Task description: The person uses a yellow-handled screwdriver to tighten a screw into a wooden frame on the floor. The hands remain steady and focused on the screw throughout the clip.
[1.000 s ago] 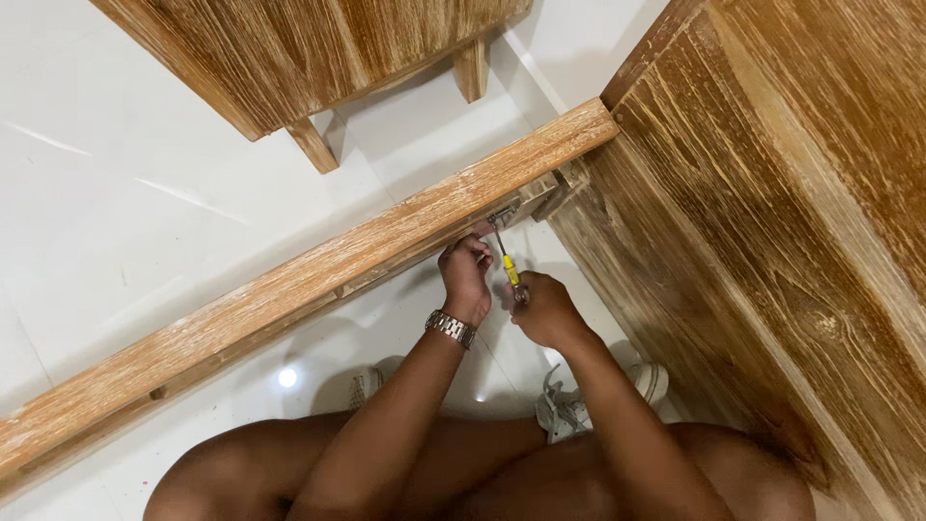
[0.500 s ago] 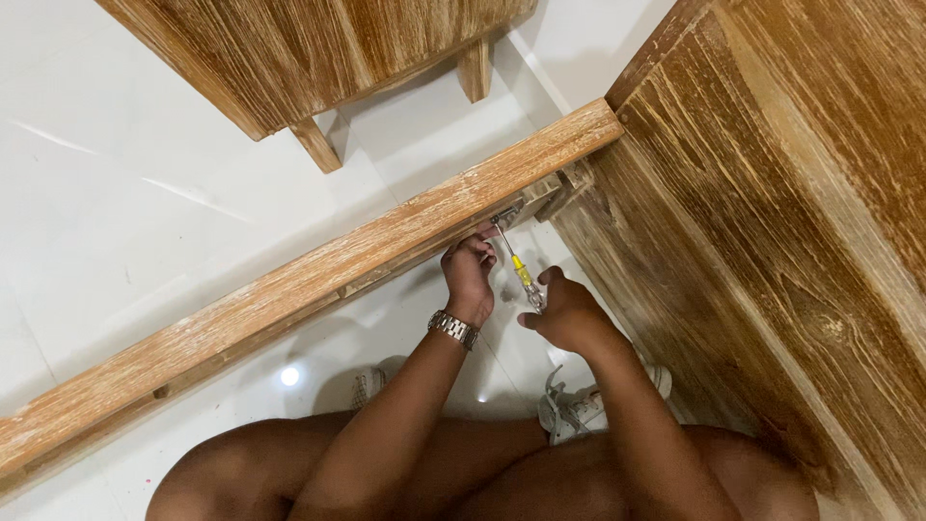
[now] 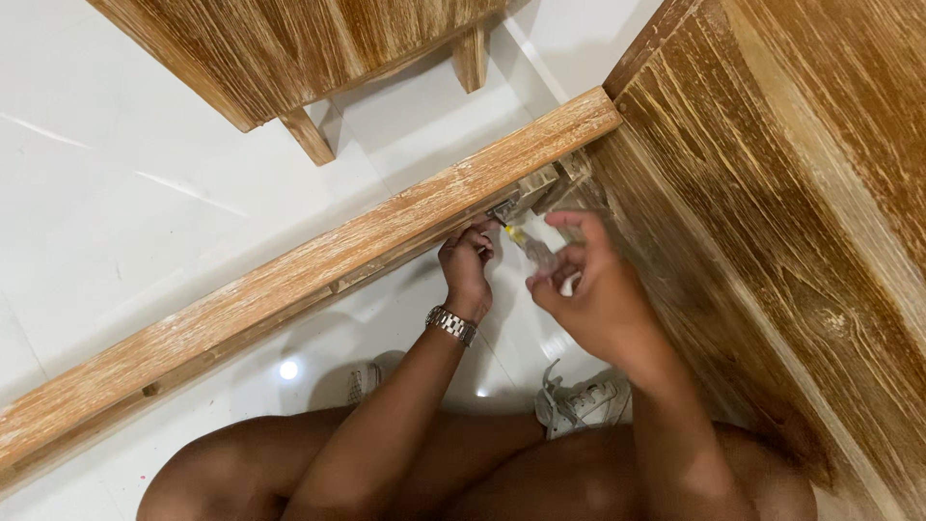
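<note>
Single head view, steeply down, close over floor (image 3: 145,193), perhaps slightly tilted.

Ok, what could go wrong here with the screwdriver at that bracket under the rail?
The right hand pinches the screwdriver only by its fingertips, so the tip may slip off the metal bracket. The left hand sits right beside that tip and could get jabbed. A slip might also scratch the wooden rail.

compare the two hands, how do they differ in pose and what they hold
The left hand wears a metal wristwatch; the right hand has a bare wrist. The left hand is curled up against the underside of the wooden rail, while the right hand sits lower, fingers around the screwdriver handle. Both meet at the corner bracket.
</note>
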